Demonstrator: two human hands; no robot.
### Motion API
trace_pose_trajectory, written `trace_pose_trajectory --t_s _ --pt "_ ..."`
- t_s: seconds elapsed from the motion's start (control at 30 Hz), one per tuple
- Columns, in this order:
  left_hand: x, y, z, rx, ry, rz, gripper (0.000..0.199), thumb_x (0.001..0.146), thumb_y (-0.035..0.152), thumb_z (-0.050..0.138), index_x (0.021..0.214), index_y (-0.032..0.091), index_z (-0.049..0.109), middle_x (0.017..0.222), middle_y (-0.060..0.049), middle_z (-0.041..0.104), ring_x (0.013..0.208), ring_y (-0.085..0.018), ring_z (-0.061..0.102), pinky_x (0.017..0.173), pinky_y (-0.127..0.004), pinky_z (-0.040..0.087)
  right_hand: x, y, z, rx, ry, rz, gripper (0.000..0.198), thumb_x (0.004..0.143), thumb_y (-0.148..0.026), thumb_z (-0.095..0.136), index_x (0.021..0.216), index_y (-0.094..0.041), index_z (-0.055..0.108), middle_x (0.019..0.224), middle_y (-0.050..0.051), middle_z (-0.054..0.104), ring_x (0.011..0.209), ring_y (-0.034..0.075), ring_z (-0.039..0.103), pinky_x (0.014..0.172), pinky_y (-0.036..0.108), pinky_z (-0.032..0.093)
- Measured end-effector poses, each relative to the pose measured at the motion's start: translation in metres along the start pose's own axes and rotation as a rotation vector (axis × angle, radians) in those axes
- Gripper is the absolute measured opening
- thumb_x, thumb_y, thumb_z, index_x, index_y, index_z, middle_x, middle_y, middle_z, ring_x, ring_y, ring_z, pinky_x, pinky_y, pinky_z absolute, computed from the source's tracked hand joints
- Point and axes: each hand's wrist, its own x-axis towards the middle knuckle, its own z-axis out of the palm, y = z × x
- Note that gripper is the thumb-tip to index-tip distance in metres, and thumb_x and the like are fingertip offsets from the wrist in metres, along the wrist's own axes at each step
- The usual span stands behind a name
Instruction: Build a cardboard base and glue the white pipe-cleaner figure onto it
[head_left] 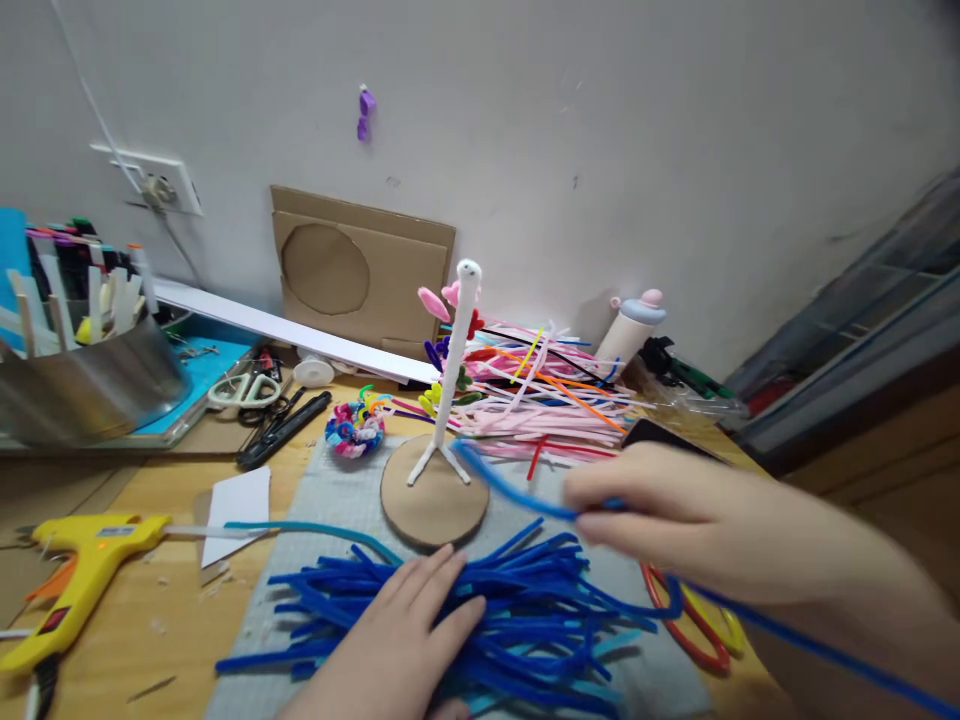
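My left hand [405, 630] lies with fingers spread on a heap of blue pipe cleaners [517, 600], with a few lighter blue and teal strands among them. To the right, my right hand [645, 510] pinches a long blue pipe cleaner [517, 495], slightly blurred. One end of it points left toward a white stem [453, 370]. That stem stands upright on a round wooden disc [435, 500], its forked feet spread over the top. Pink, red, purple, yellow and green petal-like pieces show on or just behind the stem.
A yellow glue gun [90, 570] lies at left, near white-handled scissors [244, 392] and a black cutter [285, 430]. Behind the disc are loose pink pipe cleaners [555, 410] and a multicoloured ring [354, 430]. Red-and-yellow-handled scissors [697, 640] lie under my right arm. Cardboard [405, 260] leans on the wall.
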Motion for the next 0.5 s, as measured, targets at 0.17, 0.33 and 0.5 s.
trace_pose_trajectory --t_s 0.17,0.33,0.5 --pt "-0.009 0.003 -0.002 -0.093 0.234 0.343 0.047 0.090 0.014 0.046 0.133 0.033 0.045 0.124 0.000 0.064 0.120 -0.015 0.054 0.105 -0.031 0.040 0.056 -0.026 0.067 -0.280 -0.292 -0.062 0.027 0.083 -0.029 0.044 0.089 -0.026 0.070 0.086 0.008 0.073 0.071 0.023 0.064 0.054 0.029 0.036" --pt "-0.007 0.002 0.011 -0.114 0.469 -0.131 0.050 0.083 0.016 0.051 0.133 0.022 0.042 0.130 -0.013 0.058 0.120 -0.024 0.054 0.097 -0.038 0.049 0.078 -0.030 0.088 -0.188 -0.360 -0.164 0.031 0.083 -0.029 0.045 0.102 -0.020 0.068 0.095 0.010 0.072 0.075 0.021 0.064 0.053 0.026 0.035" --pt "-0.002 0.000 0.006 -0.375 0.319 -0.404 0.013 0.090 0.019 0.047 0.096 0.023 0.058 0.092 -0.001 0.067 0.084 -0.016 0.065 0.074 -0.027 0.053 0.086 -0.025 0.074 -0.001 -0.417 -0.105 0.026 0.085 -0.031 0.045 0.095 -0.021 0.067 0.088 0.003 0.069 0.070 0.015 0.056 0.055 0.023 0.036"
